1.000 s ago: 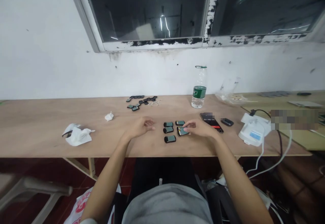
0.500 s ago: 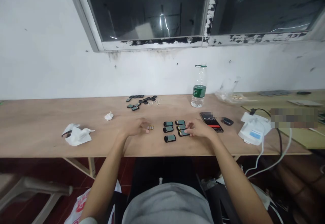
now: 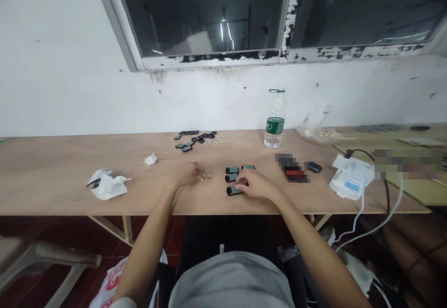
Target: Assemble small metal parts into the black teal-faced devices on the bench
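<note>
Several small black modules with grey-green faces lie on the wooden table in two columns. My right hand (image 3: 252,183) reaches over the right column and hides part of it; its fingertips are at the right end of the front-left module (image 3: 233,190). Whether they grip it is not clear. Left of the modules, my left hand (image 3: 191,174) rests on the table with curled fingers, its fingertips beside small gold-and-silver pieces (image 3: 209,175). What those fingertips hold, if anything, is too small to make out.
More black modules (image 3: 187,149) and small white bits (image 3: 213,141) lie farther back. A water bottle (image 3: 274,132), phone (image 3: 296,174), dark oval object (image 3: 314,167) and white device with cables (image 3: 349,180) are on the right. Crumpled tissues (image 3: 110,187) lie left.
My right hand has moved left from the front-right module to the front-left one. My left hand has stayed nearly in place beside the small pieces.
</note>
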The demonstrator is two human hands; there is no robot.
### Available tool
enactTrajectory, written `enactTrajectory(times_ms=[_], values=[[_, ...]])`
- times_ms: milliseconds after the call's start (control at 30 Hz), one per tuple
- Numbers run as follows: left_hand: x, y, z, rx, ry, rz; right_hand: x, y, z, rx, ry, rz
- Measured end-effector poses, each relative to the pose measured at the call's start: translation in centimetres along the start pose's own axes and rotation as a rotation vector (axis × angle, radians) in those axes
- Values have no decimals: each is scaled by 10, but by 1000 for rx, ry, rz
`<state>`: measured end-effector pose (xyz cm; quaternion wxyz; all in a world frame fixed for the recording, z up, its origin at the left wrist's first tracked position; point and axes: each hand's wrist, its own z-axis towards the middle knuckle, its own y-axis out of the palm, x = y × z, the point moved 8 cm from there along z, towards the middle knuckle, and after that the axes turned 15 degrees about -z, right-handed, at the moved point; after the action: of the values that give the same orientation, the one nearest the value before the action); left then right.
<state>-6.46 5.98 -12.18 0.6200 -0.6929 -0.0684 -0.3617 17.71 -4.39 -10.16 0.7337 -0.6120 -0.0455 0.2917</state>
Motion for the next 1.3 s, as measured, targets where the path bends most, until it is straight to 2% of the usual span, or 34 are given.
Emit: enactTrajectory(times_ms=[133,300,467,600,700,800,900,1000,1100,1300], values=[[-6,4,3,-11,-9,-49,0,13,3,-19,-44,-57],[-1,10,5,-35,5,-94,1,14,3,-28,-32,-64],[8,9,3,15,23,-93,-3,11,2,-58,-5,-6],[14,5,0,9,32,-86,-6,14,3,-84,-26,123],[33,-6,-6,55,130,-154,-5,13,6,-44,-7,247],[66,-13,-18,80,314,-256,-1,3,8,58,50,390],[105,-9,-34,27,484,-316,4,-9,8,151,119,520],[134,-2,-47,-4,561,-329,8,-16,7,210,149,602],[148,3,-52,8,579,-310,10,-19,7,242,163,660],[153,2,-53,123,612,-228,7,-23,4,248,211,734]])
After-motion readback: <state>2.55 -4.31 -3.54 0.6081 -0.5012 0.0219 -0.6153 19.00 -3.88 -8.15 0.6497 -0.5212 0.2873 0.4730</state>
